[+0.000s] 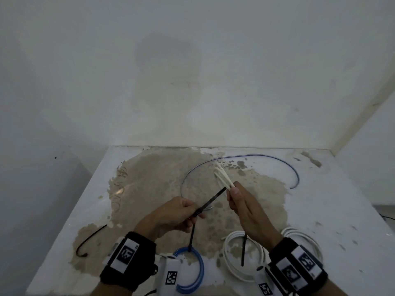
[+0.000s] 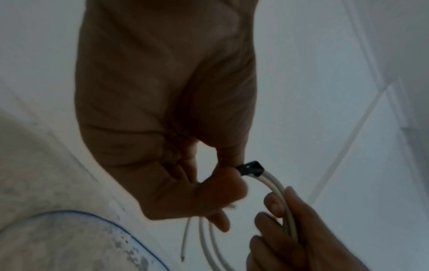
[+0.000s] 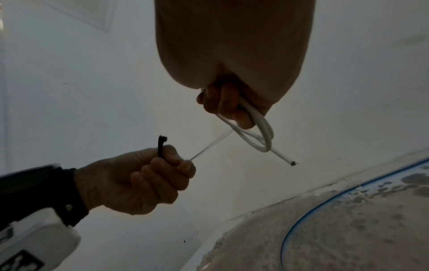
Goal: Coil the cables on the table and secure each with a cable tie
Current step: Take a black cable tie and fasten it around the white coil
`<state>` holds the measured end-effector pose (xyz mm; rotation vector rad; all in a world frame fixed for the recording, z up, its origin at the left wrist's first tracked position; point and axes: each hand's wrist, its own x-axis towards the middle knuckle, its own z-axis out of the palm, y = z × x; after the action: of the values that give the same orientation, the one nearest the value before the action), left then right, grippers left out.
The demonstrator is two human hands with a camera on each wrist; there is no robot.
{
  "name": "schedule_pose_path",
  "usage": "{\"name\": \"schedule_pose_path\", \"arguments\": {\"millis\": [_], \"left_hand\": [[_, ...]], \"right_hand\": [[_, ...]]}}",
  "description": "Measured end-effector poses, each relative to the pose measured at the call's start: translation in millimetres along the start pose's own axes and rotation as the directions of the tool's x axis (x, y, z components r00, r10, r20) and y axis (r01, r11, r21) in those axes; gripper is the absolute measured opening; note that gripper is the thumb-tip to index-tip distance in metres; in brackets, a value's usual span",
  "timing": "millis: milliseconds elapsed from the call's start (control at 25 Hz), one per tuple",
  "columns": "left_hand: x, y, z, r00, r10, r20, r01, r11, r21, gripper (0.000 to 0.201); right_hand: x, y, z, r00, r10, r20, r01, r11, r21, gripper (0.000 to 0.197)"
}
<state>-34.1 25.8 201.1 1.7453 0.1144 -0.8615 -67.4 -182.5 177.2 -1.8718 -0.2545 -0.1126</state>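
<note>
My right hand [image 1: 235, 194] grips a small coil of white cable [image 1: 222, 175] above the table, its loops sticking out past the fingers [image 3: 241, 117]. My left hand [image 1: 188, 212] pinches a black cable tie [image 1: 211, 201] whose strap slants up to the coil. The tie's head [image 2: 252, 167] shows beside the white cable [image 2: 276, 185] in the left wrist view. The coil's cut end [image 3: 291, 162] hangs free. A loose blue cable [image 1: 245, 155] arcs across the far table.
Near the front edge lie a blue coil [image 1: 198, 272] with a black tie and two white coils [image 1: 233, 265], [image 1: 307, 238], one with a tie. A black cable [image 1: 89, 238] curves at the left. The tabletop [image 1: 342, 210] meets walls behind and on the right.
</note>
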Motion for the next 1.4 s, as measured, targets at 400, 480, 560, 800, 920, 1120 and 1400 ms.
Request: {"name": "schedule_pose_path", "arguments": {"millis": [400, 480, 560, 800, 920, 1120, 1400], "left_hand": [[15.6, 28.9, 12.6, 0.971, 0.125, 0.203, 0.046, 0.739, -0.673, 0.035], [17.7, 30.8, 18.1, 0.962, 0.161, 0.221, 0.05, 0.692, -0.72, 0.035], [20.9, 32.4, 24.2, 0.966, 0.162, 0.204, 0.049, 0.657, -0.752, 0.034], [23.6, 31.9, 39.5, 0.995, 0.1, 0.012, -0.073, 0.799, -0.597, 0.022], [23.5, 28.5, 52.4, 0.991, 0.115, -0.074, -0.137, 0.831, -0.539, 0.021], [25.0, 26.5, 63.2, 0.981, 0.157, -0.112, -0.192, 0.832, -0.521, 0.021], [24.7, 29.0, 65.8, 0.976, 0.21, -0.064, -0.215, 0.851, -0.48, 0.021]], "right_hand": [[-6.6, 0.4, -16.8, 0.984, 0.042, 0.173, -0.035, 0.998, -0.046, 0.038], [-5.3, -0.8, -20.5, 0.981, 0.05, 0.187, -0.035, 0.996, -0.079, 0.039], [-5.2, 0.1, -22.2, 0.977, 0.044, 0.208, -0.015, 0.99, -0.138, 0.038], [-5.1, 6.0, -24.7, 0.965, 0.063, 0.253, 0.019, 0.951, -0.309, 0.035], [-1.6, -8.8, -19.6, 0.968, 0.168, 0.184, -0.172, 0.985, 0.011, 0.03], [-0.5, -15.6, -6.5, 0.988, 0.125, 0.086, -0.13, 0.991, 0.045, 0.027], [-3.6, -18.5, 1.0, 0.993, 0.118, -0.007, -0.116, 0.985, 0.13, 0.025]]}}
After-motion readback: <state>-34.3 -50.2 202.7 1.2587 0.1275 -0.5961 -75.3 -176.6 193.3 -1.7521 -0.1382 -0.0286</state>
